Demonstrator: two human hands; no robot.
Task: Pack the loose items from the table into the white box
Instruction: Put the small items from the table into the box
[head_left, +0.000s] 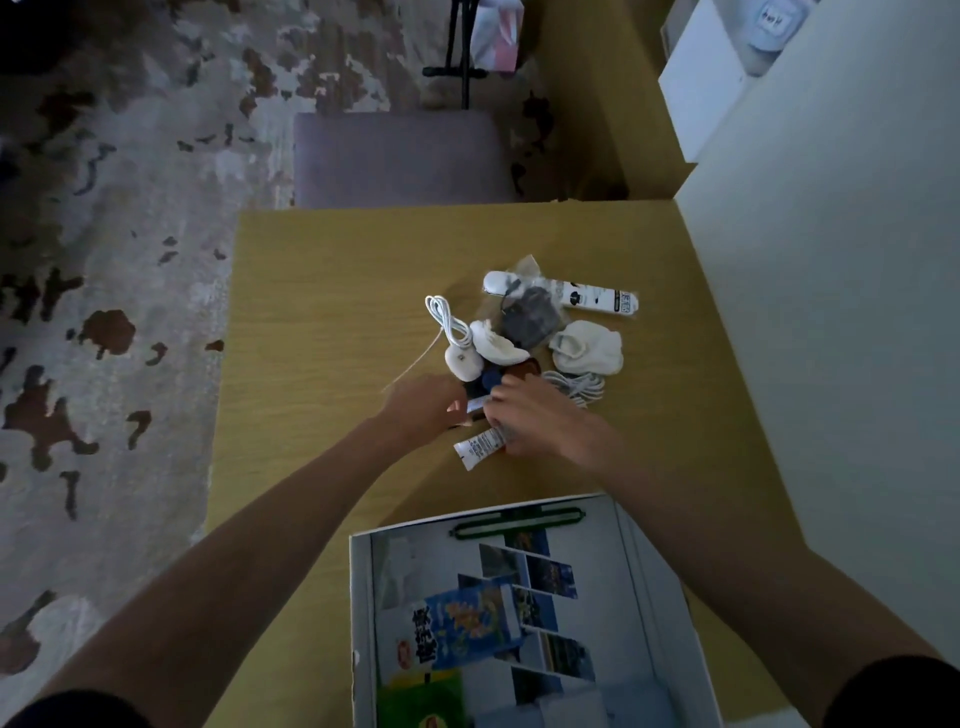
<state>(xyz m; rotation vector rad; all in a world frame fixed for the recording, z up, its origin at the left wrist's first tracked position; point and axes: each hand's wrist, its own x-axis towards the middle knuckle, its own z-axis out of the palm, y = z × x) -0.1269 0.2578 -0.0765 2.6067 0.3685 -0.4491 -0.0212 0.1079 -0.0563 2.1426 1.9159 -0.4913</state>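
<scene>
A heap of loose items lies mid-table: a white coiled cable (448, 322), a white charger puck (461, 362), white socks (587, 347), a grey pouch in clear plastic (531, 317), a long white tube (587, 296) and a second cable bundle (581, 387). My left hand (423, 402) and my right hand (530, 415) meet at the near edge of the heap. The right hand is closed on a small white tube (477, 449). What the left fingers hold is hidden. The white box (361, 597) stands open at the near edge with snack packets (467, 629) inside.
The wooden table (322, 312) has a purple chair (400, 158) beyond its far edge. A pale wall or cabinet (831, 312) runs along the right. Patterned carpet (114, 260) covers the floor to the left.
</scene>
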